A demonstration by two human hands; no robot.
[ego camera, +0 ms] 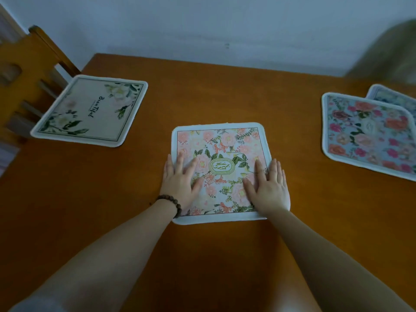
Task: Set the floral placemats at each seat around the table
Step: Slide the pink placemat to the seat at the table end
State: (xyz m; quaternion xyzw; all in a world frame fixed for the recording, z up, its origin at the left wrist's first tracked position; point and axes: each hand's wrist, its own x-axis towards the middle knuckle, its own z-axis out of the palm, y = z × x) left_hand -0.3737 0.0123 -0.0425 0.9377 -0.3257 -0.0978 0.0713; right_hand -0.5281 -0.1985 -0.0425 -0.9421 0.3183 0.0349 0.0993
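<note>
A pink floral placemat (221, 145) with a green oval label lies flat on the wooden table (202, 91) straight in front of me. My left hand (181, 183) rests flat on its left side, fingers spread. On its right side my right hand (269, 188) also lies flat and presses down. A cream placemat (90, 111) with white flowers and script lettering lies at the left seat. At the right edge a blue placemat (367, 134) with red and pink roses overlaps another bluish mat (387, 95) behind it.
A wooden chair (29, 70) stands at the table's left side, behind the cream mat. A pale wall runs along the far edge of the table. A blurred greyish shape (391, 52) sits at the far right corner. A bead bracelet (173, 203) is on my left wrist.
</note>
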